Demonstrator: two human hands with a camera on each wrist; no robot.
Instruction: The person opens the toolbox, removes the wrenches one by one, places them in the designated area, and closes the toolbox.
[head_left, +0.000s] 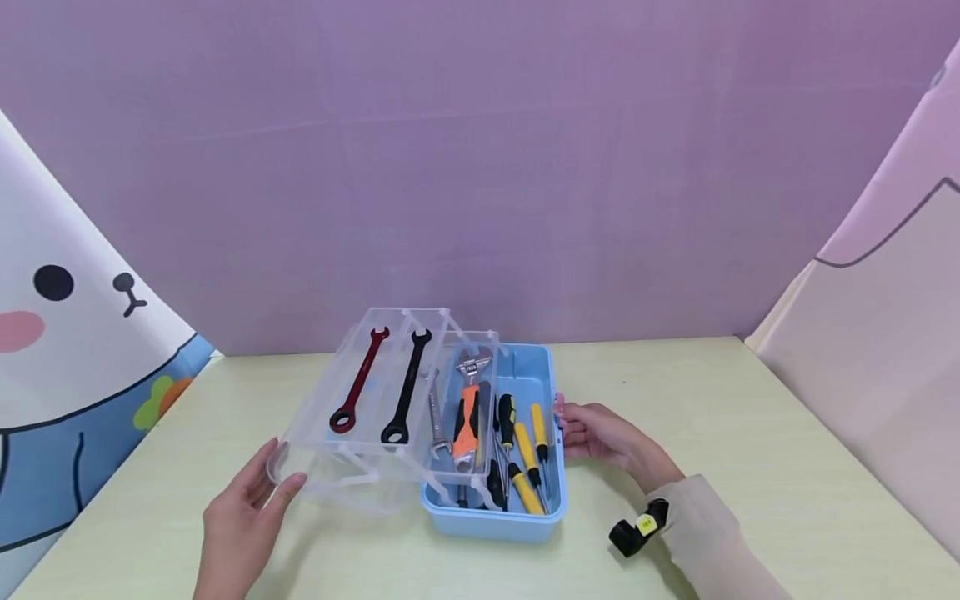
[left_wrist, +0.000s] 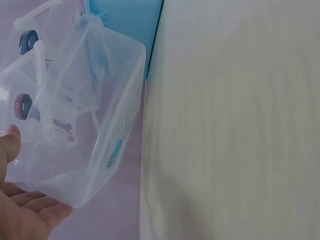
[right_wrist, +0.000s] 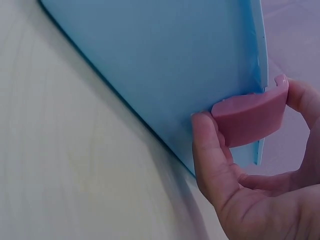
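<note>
A light blue toolbox stands on the table with its clear lid swung out to the left. My left hand holds the lid's outer edge, thumb above and fingers beneath. At the box's right side my right hand pinches a pink latch between thumb and fingers. A red wrench and a black wrench lie in the upper clear tray. The lower tray carries an adjustable wrench with an orange handle and a silver wrench. Several yellow-and-black screwdrivers lie in the base.
The pale table extends on both sides of the box. A purple backdrop rises behind it, with printed cloth panels at the sides. A black strap with a yellow tag sits on the right wrist.
</note>
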